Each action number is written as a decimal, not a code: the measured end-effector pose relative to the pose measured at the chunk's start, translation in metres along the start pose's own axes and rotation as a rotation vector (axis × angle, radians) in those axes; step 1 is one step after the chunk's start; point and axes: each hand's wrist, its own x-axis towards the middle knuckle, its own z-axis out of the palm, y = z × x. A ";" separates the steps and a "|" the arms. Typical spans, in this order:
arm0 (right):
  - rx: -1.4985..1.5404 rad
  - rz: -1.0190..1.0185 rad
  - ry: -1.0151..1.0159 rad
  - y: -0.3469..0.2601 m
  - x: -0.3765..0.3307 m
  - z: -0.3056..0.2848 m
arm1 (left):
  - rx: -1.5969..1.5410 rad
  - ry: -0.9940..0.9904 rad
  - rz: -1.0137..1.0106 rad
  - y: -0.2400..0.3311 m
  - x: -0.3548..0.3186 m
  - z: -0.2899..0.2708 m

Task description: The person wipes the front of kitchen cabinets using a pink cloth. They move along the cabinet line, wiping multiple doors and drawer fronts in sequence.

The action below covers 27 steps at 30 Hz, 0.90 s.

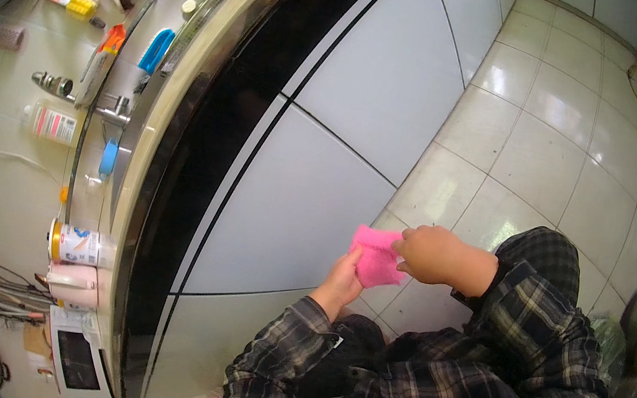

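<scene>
Between my two hands is a small pink cleaning cloth [376, 262], held over the floor in front of the cabinet doors. My left hand [340, 282] grips its lower left edge, thumb lying on top. At its right side, the fingers of my right hand [429, 253] close on the cloth's edge. The cloth looks folded or bunched, and the fingertips beneath it are hidden. Both forearms are in dark plaid sleeves.
White cabinet doors [309, 177] run along the left under a dark counter edge [223, 96]. On the counter stand a blue brush [157, 50], a faucet [113, 110], a canister [80, 244] and a white microwave [78, 357]. Pale tiles cover the floor [537, 148].
</scene>
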 end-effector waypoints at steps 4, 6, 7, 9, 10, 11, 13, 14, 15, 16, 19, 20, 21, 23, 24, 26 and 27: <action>0.044 -0.002 0.041 0.000 -0.001 0.000 | -0.110 0.008 0.346 0.031 -0.038 0.007; 0.038 -0.010 0.021 0.001 -0.001 0.000 | -0.149 0.114 0.501 0.047 -0.071 0.003; 0.033 -0.011 0.016 0.001 -0.002 0.000 | -0.148 0.149 0.611 0.054 -0.089 -0.001; 0.024 -0.016 0.036 0.001 -0.004 0.000 | -0.165 0.300 0.790 0.061 -0.129 -0.012; 0.027 -0.024 0.040 0.001 -0.005 0.000 | -0.174 0.399 0.878 0.064 -0.147 -0.019; 0.029 -0.025 0.068 0.001 -0.007 -0.001 | -0.126 0.469 1.040 0.066 -0.164 -0.028; 0.044 -0.001 0.093 0.003 -0.009 -0.003 | -0.009 0.638 1.343 0.067 -0.192 -0.047; 0.047 -0.014 0.091 0.003 -0.009 -0.003 | 0.022 0.790 1.415 0.067 -0.198 -0.057; 0.040 -0.001 0.077 0.004 -0.008 -0.003 | 0.079 0.924 1.494 0.071 -0.200 -0.069; 0.030 0.008 0.062 0.003 -0.008 -0.001 | 0.200 0.996 1.621 0.073 -0.205 -0.082; 0.022 -0.025 0.056 0.004 -0.002 0.004 | 1.285 1.220 1.573 0.111 -0.190 -0.115; 0.000 -0.041 0.057 0.004 0.000 0.006 | 1.472 1.124 1.598 0.124 -0.178 -0.118; -0.023 -0.052 0.060 0.004 0.002 0.008 | 1.919 1.411 1.346 0.131 -0.172 -0.119; -0.043 -0.063 0.068 0.006 0.004 0.010 | 2.073 1.477 1.015 0.136 -0.164 -0.114; -0.037 -0.065 0.070 0.008 0.004 0.010 | 2.070 1.465 1.007 0.137 -0.166 -0.110; -0.023 -0.045 0.069 0.010 0.002 0.010 | 2.102 1.437 1.029 0.136 -0.178 -0.105; -0.018 -0.036 0.066 0.010 0.002 0.009 | 2.105 1.364 1.087 0.138 -0.186 -0.106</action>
